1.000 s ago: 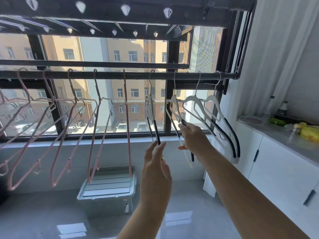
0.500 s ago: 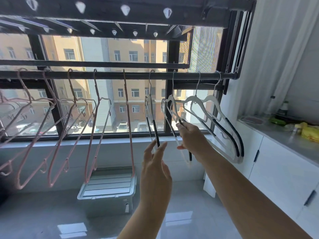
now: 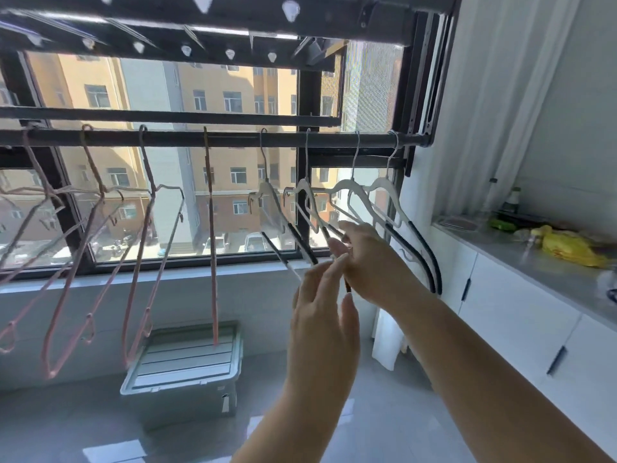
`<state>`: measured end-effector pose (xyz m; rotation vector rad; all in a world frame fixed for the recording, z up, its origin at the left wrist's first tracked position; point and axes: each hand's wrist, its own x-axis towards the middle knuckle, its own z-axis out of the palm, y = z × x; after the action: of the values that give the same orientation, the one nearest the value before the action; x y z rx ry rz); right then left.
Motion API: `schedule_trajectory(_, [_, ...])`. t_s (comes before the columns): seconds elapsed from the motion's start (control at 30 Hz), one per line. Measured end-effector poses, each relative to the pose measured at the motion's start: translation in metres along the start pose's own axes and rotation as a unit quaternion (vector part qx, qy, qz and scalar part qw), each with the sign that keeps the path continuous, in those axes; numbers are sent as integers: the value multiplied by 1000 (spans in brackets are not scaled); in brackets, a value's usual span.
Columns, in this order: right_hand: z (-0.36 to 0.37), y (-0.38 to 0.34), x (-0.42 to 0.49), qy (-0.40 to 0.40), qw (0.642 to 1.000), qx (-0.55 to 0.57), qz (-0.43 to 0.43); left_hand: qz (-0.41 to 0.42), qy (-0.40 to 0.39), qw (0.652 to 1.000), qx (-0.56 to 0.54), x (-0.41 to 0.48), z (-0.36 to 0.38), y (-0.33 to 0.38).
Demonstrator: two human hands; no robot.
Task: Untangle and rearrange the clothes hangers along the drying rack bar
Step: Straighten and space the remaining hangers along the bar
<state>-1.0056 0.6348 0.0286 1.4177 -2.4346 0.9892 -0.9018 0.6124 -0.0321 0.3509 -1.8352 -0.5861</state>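
A dark rack bar (image 3: pixel 233 139) runs across the window. Several pink hangers (image 3: pixel 212 262) hang along its left half and are tilted. Further right hang white hangers with black grip sleeves. My right hand (image 3: pixel 370 262) grips the lower arm of the second white hanger (image 3: pixel 305 187). Just left of it, my left hand (image 3: pixel 320 315) is raised with straight fingers, fingertips by the lower tip of the first white hanger (image 3: pixel 267 192). It holds nothing. Two more white hangers (image 3: pixel 384 188) overlap at the bar's right end.
A grey-green lidded storage box (image 3: pixel 187 365) stands on the floor under the pink hangers. A white cabinet with a grey counter (image 3: pixel 534 262) runs along the right, with a yellow bag (image 3: pixel 567 245) and bottles on it. A curtain hangs behind it.
My left hand has risen up and right, close to my right hand. The pink hangers have swung. My right hand keeps its grip on the white hanger.
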Motion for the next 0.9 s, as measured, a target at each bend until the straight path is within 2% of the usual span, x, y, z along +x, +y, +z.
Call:
schedule_trajectory(0.13, [-24, 17, -4, 96, 995, -32, -13, -11, -41, 998, -57, -5, 19, 15])
schedule_trajectory(0.2, [-31, 27, -6, 116, 992, -45, -5, -24, -72, 994, -84, -6, 28, 21])
schedule_trajectory(0.3, [-36, 36, -9, 99, 994, -46, 21, -57, -139, 984, -95, -7, 40, 25])
schedule_trajectory(0.47, [-33, 47, -6, 52, 995, 38, 79, -82, -214, 968, -99, -8, 57, 28])
schedule_trajectory(0.73, [-27, 48, -3, 11, 971, 186, 153, -94, -261, 957, -90, -18, 71, 25])
schedule_trajectory(0.9, [-26, 44, -3, 26, 959, 234, 160, -81, -253, 960, -89, -18, 74, 20])
